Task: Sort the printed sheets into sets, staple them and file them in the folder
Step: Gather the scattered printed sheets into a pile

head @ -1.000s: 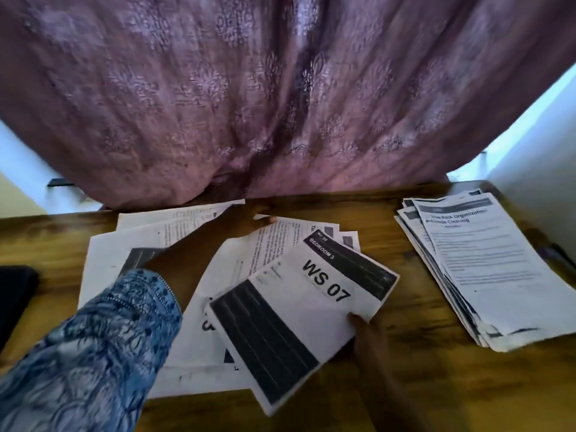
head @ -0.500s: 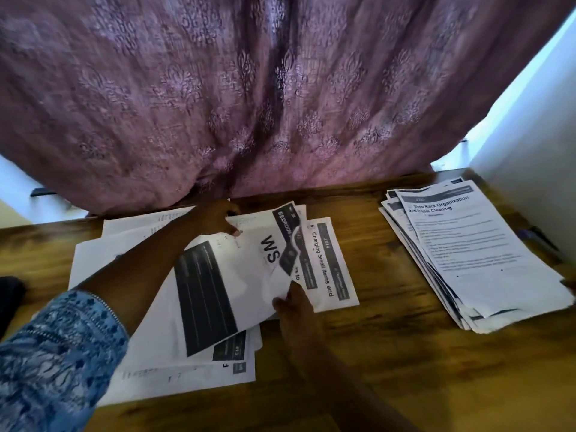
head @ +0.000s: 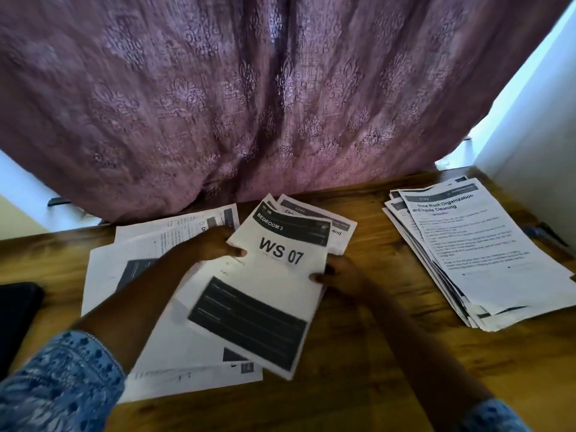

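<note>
A printed sheet marked "BEDROOM 3 / WS 07" (head: 268, 285) sits lifted over a loose spread of sheets (head: 131, 275) on the wooden table (head: 358, 369). My left hand (head: 215, 244) pinches its left edge and my right hand (head: 338, 275) grips its right edge. Behind it lie other sheets (head: 333, 226), partly covered. A separate fanned stack headed "Shoe Rack Organization and Insole Cleaning" (head: 480, 251) lies at the right. No stapler or folder can be made out for certain.
A dark flat object (head: 18, 307) lies at the table's left edge. A purple patterned curtain (head: 249, 104) hangs down to the table's far edge. A white wall (head: 536, 135) stands close on the right.
The WS 07 sheet was curled and turned sideways half a second ago; it is now flat, upright and held at both side edges. My left hand came off the back sheets onto it.
</note>
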`<state>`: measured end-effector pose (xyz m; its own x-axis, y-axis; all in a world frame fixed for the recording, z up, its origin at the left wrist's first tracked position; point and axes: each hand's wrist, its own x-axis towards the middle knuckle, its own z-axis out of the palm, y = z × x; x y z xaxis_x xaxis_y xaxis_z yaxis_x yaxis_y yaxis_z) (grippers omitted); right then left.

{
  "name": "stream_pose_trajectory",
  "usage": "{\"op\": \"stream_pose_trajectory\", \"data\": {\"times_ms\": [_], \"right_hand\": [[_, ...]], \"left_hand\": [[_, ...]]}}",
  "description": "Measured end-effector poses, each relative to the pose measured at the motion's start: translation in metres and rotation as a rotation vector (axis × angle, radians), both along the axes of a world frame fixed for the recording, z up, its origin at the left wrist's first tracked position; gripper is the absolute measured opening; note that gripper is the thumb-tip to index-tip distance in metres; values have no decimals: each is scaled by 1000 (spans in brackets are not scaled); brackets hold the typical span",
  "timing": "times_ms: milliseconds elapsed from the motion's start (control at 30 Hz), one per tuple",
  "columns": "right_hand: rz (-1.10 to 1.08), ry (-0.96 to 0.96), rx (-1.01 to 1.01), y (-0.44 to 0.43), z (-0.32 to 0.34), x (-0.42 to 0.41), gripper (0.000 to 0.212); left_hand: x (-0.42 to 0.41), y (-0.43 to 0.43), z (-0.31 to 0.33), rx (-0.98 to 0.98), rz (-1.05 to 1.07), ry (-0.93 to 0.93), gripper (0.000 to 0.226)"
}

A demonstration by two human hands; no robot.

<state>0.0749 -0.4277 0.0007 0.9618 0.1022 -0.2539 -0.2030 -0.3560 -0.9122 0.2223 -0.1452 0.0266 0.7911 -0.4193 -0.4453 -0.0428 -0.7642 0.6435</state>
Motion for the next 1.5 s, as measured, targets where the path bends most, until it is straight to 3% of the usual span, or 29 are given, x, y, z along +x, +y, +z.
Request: {"op": "stream_pose_trajectory", "data": {"times_ms": [100, 233, 300, 433, 567, 667, 833, 900, 967, 1000, 1067, 1133, 1233, 1300, 1400, 1500], "right_hand": [[-124, -31, 1, -32, 4, 10, 36], [-481, -207, -263, -41, -13, 18, 78], [-588, -222, -275, -34, -21, 16, 89], [-736, -183, -200, -35, -26, 18, 82], [-902, -110, 133, -44, -12, 11, 58], [-749, 8, 135, -54, -6, -3, 41], [-538, 108, 148, -53, 19, -30, 37], [-551, 177, 263, -29, 34, -43, 51], [-484, 167, 400, 5, 37, -54, 88], [-428, 190, 498, 28, 36, -60, 96], [-339, 386, 641, 80, 34, -73, 81], [-308, 588, 712, 133, 35, -83, 48], [-308, 744, 735, 191, 31, -88, 18], [-296, 787, 709, 215, 27, -87, 9], [-317, 771, 597, 235, 6, -91, 17], [-426, 558, 482, 227, -18, -91, 31]], "left_hand": [[-18, -27, -9, -60, 56, -91, 40], [-47, -76, -8, -205, 205, -101, 51], [-56, -99, -7, -302, 329, -54, 52], [-68, -130, -14, -377, 515, -50, 52], [-81, -133, -16, -367, 578, 20, 50], [-89, -130, -12, -395, 560, 125, 38], [-114, -113, 9, -433, 488, 59, 35], [-117, -87, 27, -392, 429, 22, 40], [-112, -47, 44, -336, 348, -28, 41], [-108, -26, 52, -307, 308, -58, 41], [-95, 19, 60, -194, 235, -123, 45], [-78, 54, 59, -48, 157, -165, 47], [-60, 86, 42, 131, 18, -95, 38], [-55, 102, 31, 182, -50, -86, 53], [-54, 117, 20, 293, -114, -175, 94], [-56, 119, 19, 387, -203, -250, 110]]}}
